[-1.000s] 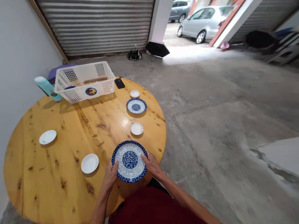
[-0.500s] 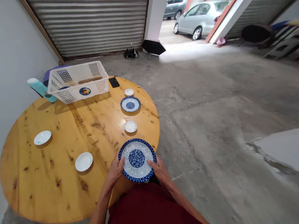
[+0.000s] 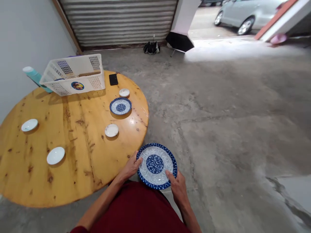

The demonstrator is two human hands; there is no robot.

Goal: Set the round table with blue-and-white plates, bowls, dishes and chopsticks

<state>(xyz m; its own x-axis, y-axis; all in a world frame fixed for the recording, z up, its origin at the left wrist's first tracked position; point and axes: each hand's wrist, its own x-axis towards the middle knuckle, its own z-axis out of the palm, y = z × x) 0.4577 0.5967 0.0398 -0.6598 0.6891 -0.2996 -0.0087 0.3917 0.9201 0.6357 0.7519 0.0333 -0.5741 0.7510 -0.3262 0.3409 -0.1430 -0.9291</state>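
Both of my hands hold a blue-and-white patterned plate (image 3: 155,164) just off the table's near right edge, over the floor. My left hand (image 3: 132,166) grips its left rim, thumb on top. On the right rim my right hand (image 3: 178,186) is closed, its thumb resting on the plate's face; the fingers underneath are hidden. On the round wooden table (image 3: 80,136) lies a second blue-rimmed plate (image 3: 120,106). A small white dish (image 3: 124,93) sits behind it and another small dish (image 3: 111,130) in front. Two more white dishes, one nearer (image 3: 55,155) and one farther (image 3: 29,125), lie at the left.
A white plastic basket (image 3: 88,84) with sticks inside stands at the table's back, beside a turquoise bottle (image 3: 36,77) and a black phone (image 3: 113,79). Beyond are a rolling shutter (image 3: 119,22), an open black umbrella (image 3: 179,42) and a parked car (image 3: 239,16). Concrete floor (image 3: 230,123) stretches right.
My hands have carried the plate right, from over the table's edge to beyond it. The view has turned, so the table and its dishes now appear farther left.
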